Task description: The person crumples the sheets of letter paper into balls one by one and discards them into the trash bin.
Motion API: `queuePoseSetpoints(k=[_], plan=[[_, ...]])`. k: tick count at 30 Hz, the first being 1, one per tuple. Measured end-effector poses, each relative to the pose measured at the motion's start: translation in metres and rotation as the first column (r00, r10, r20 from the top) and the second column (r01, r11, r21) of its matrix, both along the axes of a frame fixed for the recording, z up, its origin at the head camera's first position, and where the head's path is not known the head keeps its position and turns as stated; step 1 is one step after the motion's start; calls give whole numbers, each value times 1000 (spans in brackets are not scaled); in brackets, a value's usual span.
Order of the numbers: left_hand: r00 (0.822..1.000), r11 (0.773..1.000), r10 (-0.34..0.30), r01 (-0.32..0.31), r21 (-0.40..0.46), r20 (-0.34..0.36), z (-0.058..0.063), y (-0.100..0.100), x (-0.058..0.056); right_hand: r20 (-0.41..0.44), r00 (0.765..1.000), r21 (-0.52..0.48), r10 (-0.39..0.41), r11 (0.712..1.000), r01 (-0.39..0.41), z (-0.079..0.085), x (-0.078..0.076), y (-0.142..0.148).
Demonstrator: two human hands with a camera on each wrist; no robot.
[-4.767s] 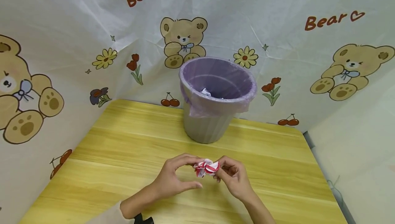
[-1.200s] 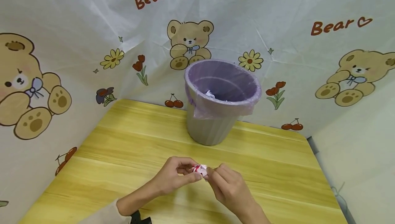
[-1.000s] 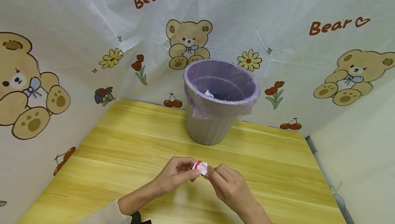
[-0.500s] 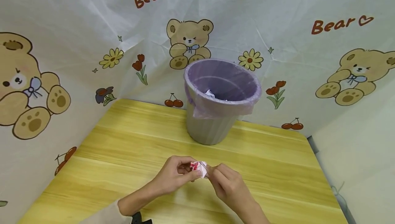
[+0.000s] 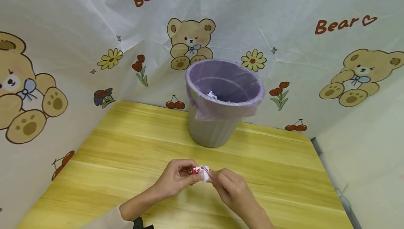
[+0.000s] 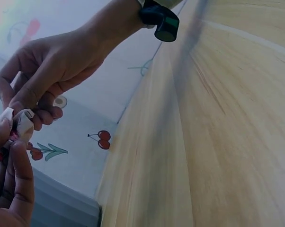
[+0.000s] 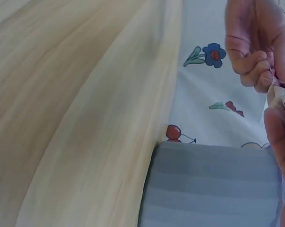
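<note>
Between my two hands, above the table front, is a small crumpled piece of red-and-white paper. My left hand pinches its left side between thumb and fingers. The fingertips of my right hand pinch its right end. In the left wrist view the pale folded paper shows between the fingertips of both hands, while part of it is hidden behind them. At the right edge of the right wrist view, the same paper is partly covered by the fingers.
Beyond the hands stands a grey trash bin with a purple liner folded over its rim. White crumpled paper lies inside it. A bear-print cloth hangs behind and beside the wood-grain table.
Earlier the left thumb stood away from the paper; now it presses on it. The paper has turned and looks more bunched, with more white showing. Both hands stay close together in front of the bin.
</note>
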State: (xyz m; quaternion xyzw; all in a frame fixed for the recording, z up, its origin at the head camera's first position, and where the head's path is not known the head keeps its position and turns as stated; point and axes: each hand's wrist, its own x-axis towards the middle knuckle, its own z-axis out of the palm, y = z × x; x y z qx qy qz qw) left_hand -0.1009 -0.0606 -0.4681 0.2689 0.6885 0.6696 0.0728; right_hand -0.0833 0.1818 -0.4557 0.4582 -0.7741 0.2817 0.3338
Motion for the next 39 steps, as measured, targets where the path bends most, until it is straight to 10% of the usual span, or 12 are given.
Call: queuePoseSetpoints(k=[16, 33, 39], plan=[[1000, 1000, -13, 13, -1, -6, -12, -7, 0, 145, 987, -94, 75, 994, -62, 28, -30, 18], [999, 999, -32, 33, -4, 16, -12, -8, 4, 107, 990, -429, -91, 894, 129, 96, -89, 54], [999, 999, -40, 40, 8, 24, -17, -8, 7, 262, 944, -433, -202, 849, 302, 124, -110, 60]])
